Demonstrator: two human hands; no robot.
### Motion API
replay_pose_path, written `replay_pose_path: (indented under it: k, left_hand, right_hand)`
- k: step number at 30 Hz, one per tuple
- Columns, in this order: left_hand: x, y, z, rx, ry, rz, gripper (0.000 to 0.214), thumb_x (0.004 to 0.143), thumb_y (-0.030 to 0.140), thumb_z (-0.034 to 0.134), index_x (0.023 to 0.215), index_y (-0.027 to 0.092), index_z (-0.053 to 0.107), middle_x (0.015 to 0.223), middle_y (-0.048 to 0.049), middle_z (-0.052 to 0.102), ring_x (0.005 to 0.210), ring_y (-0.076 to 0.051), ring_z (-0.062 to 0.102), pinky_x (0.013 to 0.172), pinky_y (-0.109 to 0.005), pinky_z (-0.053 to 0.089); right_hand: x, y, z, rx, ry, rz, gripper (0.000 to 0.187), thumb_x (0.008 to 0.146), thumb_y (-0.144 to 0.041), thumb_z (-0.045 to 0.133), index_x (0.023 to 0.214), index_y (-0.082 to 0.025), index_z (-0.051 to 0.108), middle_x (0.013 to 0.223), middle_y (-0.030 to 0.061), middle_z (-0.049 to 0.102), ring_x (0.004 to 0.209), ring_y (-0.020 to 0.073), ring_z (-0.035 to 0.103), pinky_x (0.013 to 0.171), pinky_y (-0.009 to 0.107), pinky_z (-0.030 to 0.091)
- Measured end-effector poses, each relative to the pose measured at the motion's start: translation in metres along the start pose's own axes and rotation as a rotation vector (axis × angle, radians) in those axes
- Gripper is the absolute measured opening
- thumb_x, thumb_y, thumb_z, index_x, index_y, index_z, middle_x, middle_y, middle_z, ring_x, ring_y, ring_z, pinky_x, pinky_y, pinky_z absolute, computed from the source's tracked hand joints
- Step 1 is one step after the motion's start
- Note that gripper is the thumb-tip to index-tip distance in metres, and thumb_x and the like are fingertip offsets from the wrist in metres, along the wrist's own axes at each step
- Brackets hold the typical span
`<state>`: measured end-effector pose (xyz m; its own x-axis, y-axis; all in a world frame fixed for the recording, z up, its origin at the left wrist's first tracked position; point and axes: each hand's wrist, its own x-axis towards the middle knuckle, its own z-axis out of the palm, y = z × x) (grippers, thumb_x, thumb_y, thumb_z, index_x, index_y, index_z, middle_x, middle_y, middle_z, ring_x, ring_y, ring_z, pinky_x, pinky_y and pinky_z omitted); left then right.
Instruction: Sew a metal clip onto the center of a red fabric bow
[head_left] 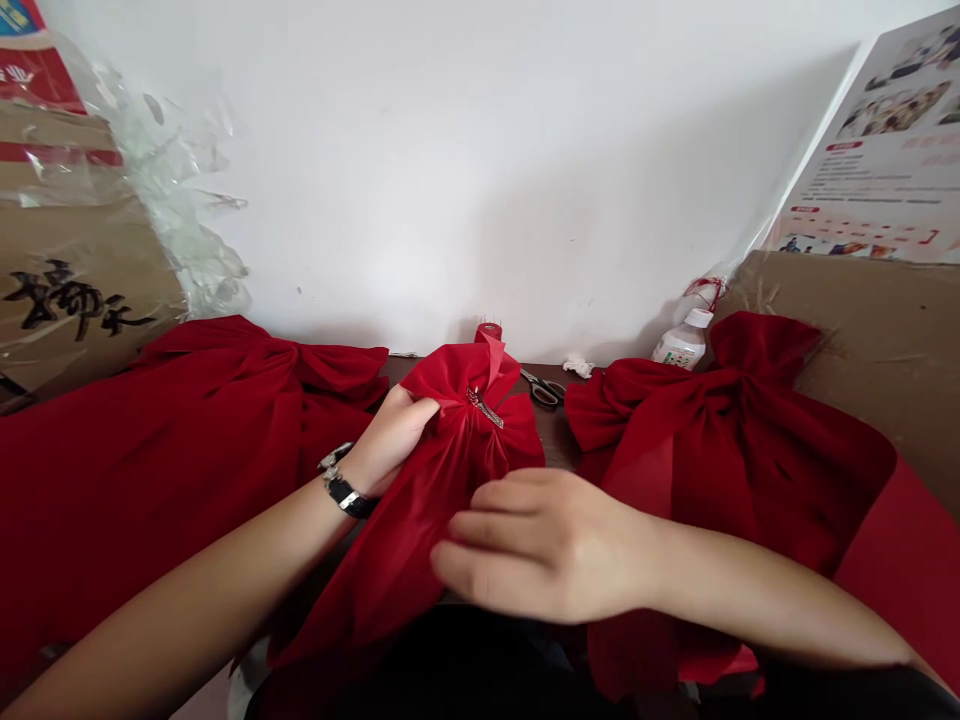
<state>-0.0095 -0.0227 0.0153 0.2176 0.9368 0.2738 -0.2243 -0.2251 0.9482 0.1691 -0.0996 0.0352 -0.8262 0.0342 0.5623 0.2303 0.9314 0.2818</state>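
Observation:
A red cloth bow (510,405), gathered at its middle, stands in front of me with its tails hanging toward my lap. My left hand (397,430), with a dark strap and a metal band at its wrist, is closed on the bow's left side, pinching the cloth below the top loop. At the gathered middle lies a narrow, silvery, patterned piece (486,408); its kind is unclear. Over the bow's lower folds is my right hand (532,545), back up, fingers curved to the left and somewhat blurred. Its thumb and fingertips are hidden, so any hold cannot be seen.
Large red bows lie on both sides, one left (225,400) and one right (735,420). Behind are a red spool-like roll (488,332), scissors (547,390), crumpled white paper (577,366) and a plastic bottle (684,340). Cardboard boxes (75,260) flank the white wall.

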Motion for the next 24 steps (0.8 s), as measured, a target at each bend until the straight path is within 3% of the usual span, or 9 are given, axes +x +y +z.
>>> replay_pose_path:
  k: [5, 9, 11, 14, 16, 20, 24]
  left_hand:
    - [0.0, 0.0, 0.001, 0.025, 0.011, 0.003, 0.02, 0.071, 0.018, 0.06, 0.089, 0.014, 0.069, 0.087, -0.0043, 0.073, 0.088, -0.024, 0.065, 0.074, -0.03, 0.051]
    - [0.0, 0.001, 0.0, 0.004, 0.013, -0.007, 0.021, 0.07, 0.018, 0.061, 0.089, 0.014, 0.07, 0.087, -0.0045, 0.073, 0.088, -0.024, 0.065, 0.073, -0.03, 0.051]
    - [0.0, 0.002, -0.001, -0.008, 0.013, -0.006, 0.022, 0.07, 0.019, 0.063, 0.09, 0.014, 0.07, 0.087, -0.0042, 0.073, 0.087, -0.024, 0.065, 0.074, -0.03, 0.051]
    - [-0.001, 0.005, -0.002, -0.004, 0.025, -0.012, 0.02, 0.07, 0.021, 0.064, 0.089, 0.015, 0.069, 0.084, -0.0033, 0.072, 0.081, -0.023, 0.065, 0.071, -0.03, 0.051]
    - [-0.003, 0.006, -0.002, 0.009, 0.041, -0.012, 0.017, 0.07, 0.021, 0.065, 0.086, 0.015, 0.068, 0.08, -0.0024, 0.071, 0.075, -0.021, 0.064, 0.066, -0.029, 0.05]
    - [-0.004, 0.006, -0.001, 0.023, 0.013, -0.016, 0.014, 0.07, 0.022, 0.066, 0.082, 0.015, 0.068, 0.077, -0.0017, 0.07, 0.071, -0.019, 0.063, 0.061, -0.027, 0.049]
    - [-0.006, 0.005, 0.001, 0.001, -0.032, -0.033, 0.008, 0.071, 0.021, 0.066, 0.076, 0.016, 0.066, 0.076, -0.0016, 0.07, 0.07, -0.019, 0.064, 0.057, -0.027, 0.048]
  right_hand:
    - [0.002, -0.013, -0.002, -0.077, 0.034, -0.304, 0.017, 0.086, -0.024, 0.06, 0.098, -0.018, 0.071, 0.098, 0.0057, 0.069, 0.078, 0.013, 0.062, 0.051, 0.022, 0.047]
    - [-0.004, -0.002, -0.002, -0.042, 0.246, -0.362, 0.012, 0.084, -0.024, 0.059, 0.079, -0.019, 0.068, 0.091, 0.0043, 0.068, 0.074, 0.0121, 0.059, 0.053, 0.024, 0.047]
    - [-0.007, 0.011, 0.0, -0.03, 0.346, -0.194, 0.008, 0.084, -0.019, 0.055, 0.084, -0.019, 0.064, 0.086, 0.0037, 0.067, 0.075, 0.0138, 0.059, 0.059, 0.026, 0.05]
    - [-0.012, 0.036, 0.006, 0.051, 0.41, 0.332, 0.015, 0.085, -0.013, 0.053, 0.099, -0.018, 0.056, 0.09, 0.0053, 0.064, 0.082, 0.014, 0.06, 0.072, 0.027, 0.052]
    - [-0.013, 0.048, 0.012, 0.18, 0.307, 0.592, 0.022, 0.086, -0.018, 0.057, 0.107, -0.017, 0.052, 0.097, 0.0062, 0.063, 0.08, 0.0126, 0.059, 0.069, 0.024, 0.05]
    - [-0.014, 0.054, 0.022, 0.392, 0.036, 0.704, 0.014, 0.087, -0.027, 0.06, 0.096, -0.017, 0.054, 0.086, 0.0017, 0.061, 0.066, 0.0089, 0.053, 0.061, 0.02, 0.043]
    - [-0.013, 0.049, 0.025, 0.442, 0.087, 0.702, 0.011, 0.085, -0.021, 0.058, 0.081, -0.016, 0.05, 0.072, -0.0013, 0.054, 0.059, 0.0074, 0.049, 0.056, 0.017, 0.039]
